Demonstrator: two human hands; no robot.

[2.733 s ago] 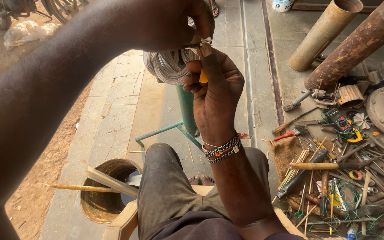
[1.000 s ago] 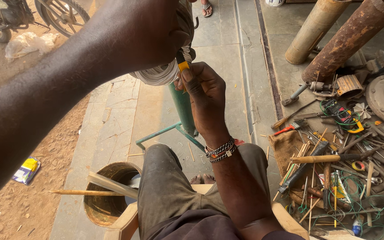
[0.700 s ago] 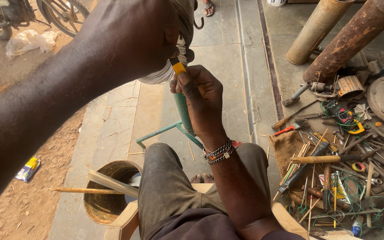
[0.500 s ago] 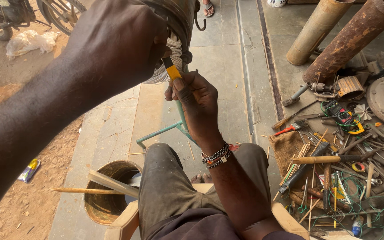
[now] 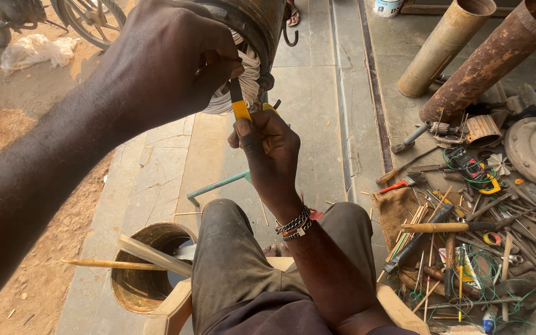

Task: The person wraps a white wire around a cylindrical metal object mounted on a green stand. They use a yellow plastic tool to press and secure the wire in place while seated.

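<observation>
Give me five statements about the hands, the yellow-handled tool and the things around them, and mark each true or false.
1. The right hand grips a yellow-handled tool. True.
2. The left hand rests flat on the knee. False: it is raised and holds the round metal housing with its white wire winding.
3. The right wrist wears beaded bracelets. True.
4. The two rusty pipes stand on the person's left. False: they lie at the upper right, above the heap of tools.
5. The round metal pot at lower left has sticks lying across its rim. True.
</observation>
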